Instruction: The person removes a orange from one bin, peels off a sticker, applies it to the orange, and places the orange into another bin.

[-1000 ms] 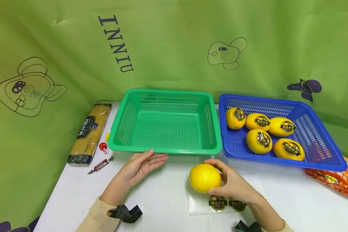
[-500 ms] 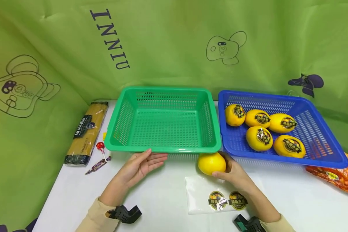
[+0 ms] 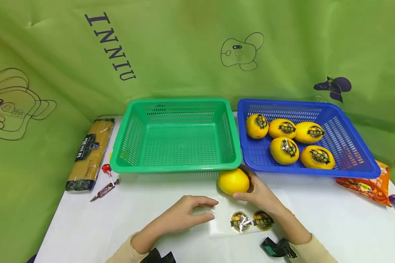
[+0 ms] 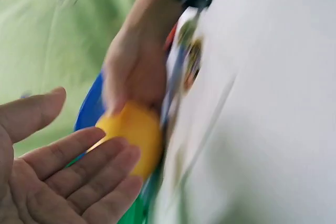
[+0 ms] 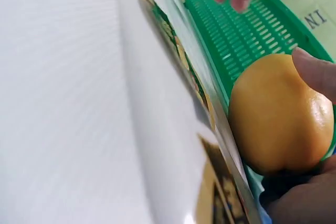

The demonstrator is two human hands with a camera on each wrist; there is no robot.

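Yellow unlabelled fruit [image 3: 233, 181] on white table [image 3: 171, 197], just before green basket [image 3: 176, 168] rim, right hand [image 3: 261, 195] curled round it. A second ago fruit sat on clear sticker sheet [image 3: 247, 221]; now off it, two stickers exposed. Left hand [image 3: 184, 215], previously palm-up by basket, now fingers relaxed, resting on sheet's left edge. Reads as: sticker-peeling stage. Blue basket [image 3: 355, 170] holds five labelled fruits [image 3: 284, 149].

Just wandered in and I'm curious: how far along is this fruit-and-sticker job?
Five stickered fruits already lie in the blue basket. In hand: the right hand holds a plain yellow fruit on the table in front of the baskets, and the left hand rests at the sticker sheet, which shows two stickers. Left: this fruit shows no sticker. The green basket holds nothing.
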